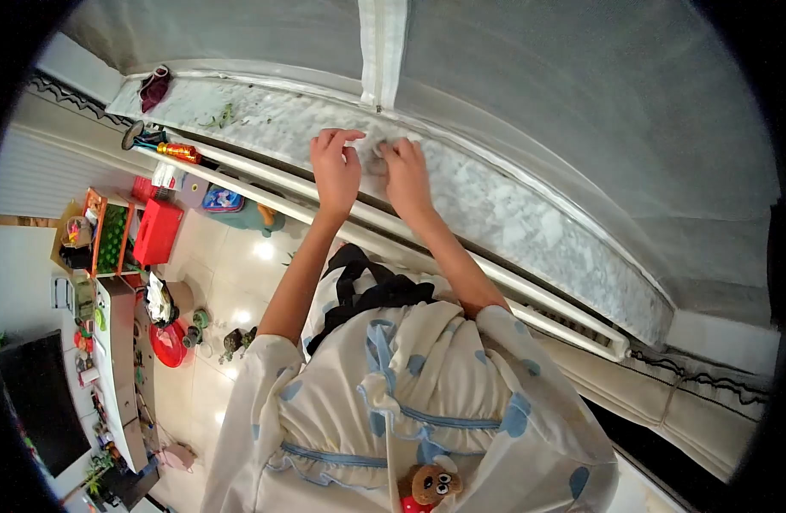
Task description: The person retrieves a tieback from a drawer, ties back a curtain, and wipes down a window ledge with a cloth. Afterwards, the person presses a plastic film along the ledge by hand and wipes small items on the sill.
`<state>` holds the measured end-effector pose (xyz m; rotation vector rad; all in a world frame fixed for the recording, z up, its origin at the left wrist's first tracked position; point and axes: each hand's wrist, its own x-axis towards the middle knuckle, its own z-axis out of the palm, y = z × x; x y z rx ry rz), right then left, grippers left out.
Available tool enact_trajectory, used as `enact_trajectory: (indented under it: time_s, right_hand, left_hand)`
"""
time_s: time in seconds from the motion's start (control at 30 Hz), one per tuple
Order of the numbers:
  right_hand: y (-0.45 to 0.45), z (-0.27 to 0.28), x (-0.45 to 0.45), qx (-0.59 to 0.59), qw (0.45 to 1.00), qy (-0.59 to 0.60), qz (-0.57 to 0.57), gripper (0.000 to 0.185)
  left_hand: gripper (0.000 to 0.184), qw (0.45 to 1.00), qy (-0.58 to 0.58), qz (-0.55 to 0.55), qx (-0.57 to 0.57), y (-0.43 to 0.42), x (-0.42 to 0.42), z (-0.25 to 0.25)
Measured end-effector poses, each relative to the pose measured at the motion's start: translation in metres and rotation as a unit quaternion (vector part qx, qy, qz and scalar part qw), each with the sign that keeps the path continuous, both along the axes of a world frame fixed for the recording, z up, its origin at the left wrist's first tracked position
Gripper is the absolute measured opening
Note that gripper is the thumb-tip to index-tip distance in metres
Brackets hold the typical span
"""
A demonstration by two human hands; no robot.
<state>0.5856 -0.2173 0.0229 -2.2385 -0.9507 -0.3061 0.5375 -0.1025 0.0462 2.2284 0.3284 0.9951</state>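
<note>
Both my hands are over a white-and-grey marble windowsill (487, 192), near the foot of the window's white middle post (383, 51). My left hand (335, 167) has its index finger stretched to the right and its thumb apart from it; I see nothing held there. Close beside it, my right hand (405, 171) has thumb and index finger drawn together at the sill. Whatever lies between those fingertips is too small and blurred to name. A faint pale patch shows on the marble between the two hands.
A white radiator (573, 329) runs along below the sill. To the left on the sill lie a green sprig (222, 116) and a dark purple cloth item (154, 89). An orange bottle-like object (179, 152) rests on the radiator. A red box (158, 231) and shelves stand at left.
</note>
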Motion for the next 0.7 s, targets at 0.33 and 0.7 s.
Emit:
enact_trajectory:
  time_s: [0.33, 0.7]
  right_hand:
    - [-0.062, 0.014, -0.008, -0.020, 0.991, -0.037, -0.130, 0.027]
    - [-0.055, -0.004, -0.003, -0.047, 0.985, -0.047, -0.158, 0.026]
  left_hand:
    - [0.036, 0.969, 0.138, -0.086, 0.188, -0.024, 0.026, -0.018]
    - [0.037, 0.950, 0.106, -0.108, 0.272, -0.025, 0.034, -0.028]
